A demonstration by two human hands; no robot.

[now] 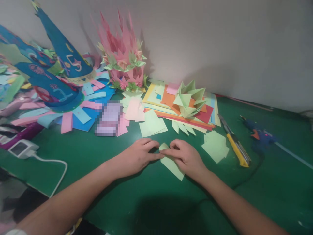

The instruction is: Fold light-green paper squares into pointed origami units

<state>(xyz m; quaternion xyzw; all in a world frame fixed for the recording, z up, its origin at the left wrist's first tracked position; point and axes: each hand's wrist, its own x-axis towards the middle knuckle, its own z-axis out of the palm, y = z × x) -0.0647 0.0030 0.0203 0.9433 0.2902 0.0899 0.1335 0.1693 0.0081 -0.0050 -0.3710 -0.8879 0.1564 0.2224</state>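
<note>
A pale green paper strip (174,168), folded toward its upper end, lies slanted on the green table. My left hand (138,156) pinches its upper left edge between thumb and fingers. From the other side my right hand (187,158) presses on the same paper, its index finger stretched across the top. Beyond my hands are several loose green paper squares (153,123) and some small folded green leaf shapes (184,128). Another small stack of green squares (215,147) rests to the right.
Behind stand a pink paper crown (124,62) and blue cone hats (65,45). A folded green paper crown (190,99) sits on coloured sheets (151,98). To the right lie a yellow box cutter (236,148) and a blue glue gun (262,135); a white charger (23,148) is left.
</note>
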